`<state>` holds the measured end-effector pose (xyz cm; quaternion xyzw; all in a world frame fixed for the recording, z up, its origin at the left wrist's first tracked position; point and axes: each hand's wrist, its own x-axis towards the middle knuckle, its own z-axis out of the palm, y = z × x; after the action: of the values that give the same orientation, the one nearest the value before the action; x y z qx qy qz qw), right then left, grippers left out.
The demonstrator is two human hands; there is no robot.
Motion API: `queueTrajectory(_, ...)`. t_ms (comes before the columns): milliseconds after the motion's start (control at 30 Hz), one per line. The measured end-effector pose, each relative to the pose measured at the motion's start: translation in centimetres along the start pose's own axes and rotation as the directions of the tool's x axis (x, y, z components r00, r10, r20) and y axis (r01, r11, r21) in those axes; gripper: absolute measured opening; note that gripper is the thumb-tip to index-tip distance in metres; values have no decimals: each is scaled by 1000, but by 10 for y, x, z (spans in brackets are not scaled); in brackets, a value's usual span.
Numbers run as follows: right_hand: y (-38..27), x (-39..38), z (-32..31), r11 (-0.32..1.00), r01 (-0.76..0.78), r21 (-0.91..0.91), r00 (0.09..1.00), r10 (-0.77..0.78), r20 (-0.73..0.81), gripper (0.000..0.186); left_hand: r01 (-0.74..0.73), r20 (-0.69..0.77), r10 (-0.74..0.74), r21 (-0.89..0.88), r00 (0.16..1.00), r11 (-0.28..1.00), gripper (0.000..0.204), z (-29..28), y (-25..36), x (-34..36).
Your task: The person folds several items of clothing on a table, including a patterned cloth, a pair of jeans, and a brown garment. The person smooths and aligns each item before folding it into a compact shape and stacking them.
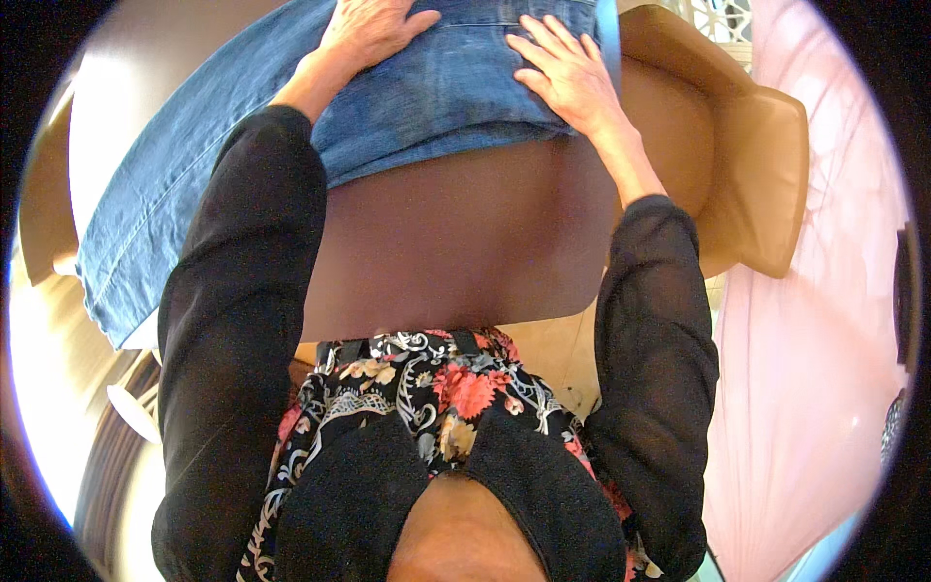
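Blue denim jeans point(213, 155) lie spread over the dark brownish tabletop point(446, 242), one leg reaching down toward the left. My left hand point(369, 29) rests on the denim at the top of the view, thumb out to the side and fingertips partly cut off by the frame edge. My right hand point(572, 78) lies flat on the jeans at their right part, fingers spread, near the right edge of the cloth. Below it, the near hem of the denim has a loose fold.
A tan padded chair point(756, 184) stands against the table's right side. Beyond it hangs or lies pink fabric point(795, 369), with white latticework point(718, 19) at the top right. A brown piece of furniture point(48, 204) and a white round object point(131, 412) are at the left.
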<state>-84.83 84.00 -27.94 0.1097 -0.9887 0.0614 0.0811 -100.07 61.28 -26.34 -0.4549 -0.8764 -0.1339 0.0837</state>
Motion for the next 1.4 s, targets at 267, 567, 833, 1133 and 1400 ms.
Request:
queueTrajectory(267,-8,-20,-49,943,42,331,816,159,-555,12,-125,-75,107,-300,991,946,57,-30,72,-88)
queueTrajectory(567,-114,-73,-22,909,108,402,935,44,-351,28,28,-91,-47,-200,995,979,50,-3,103,-55)
queueTrajectory(833,-66,-71,-12,958,-8,287,900,132,-415,33,-10,-77,-13,-296,997,955,34,-12,91,-52)
queueTrajectory(1133,-56,-51,8,901,-89,425,765,335,-549,25,14,-87,-36,-240,996,971,41,-18,104,-45)
queueTrajectory(1400,-61,-56,9,873,-44,486,761,345,-550,21,-77,-60,70,-140,996,987,44,-12,125,5)
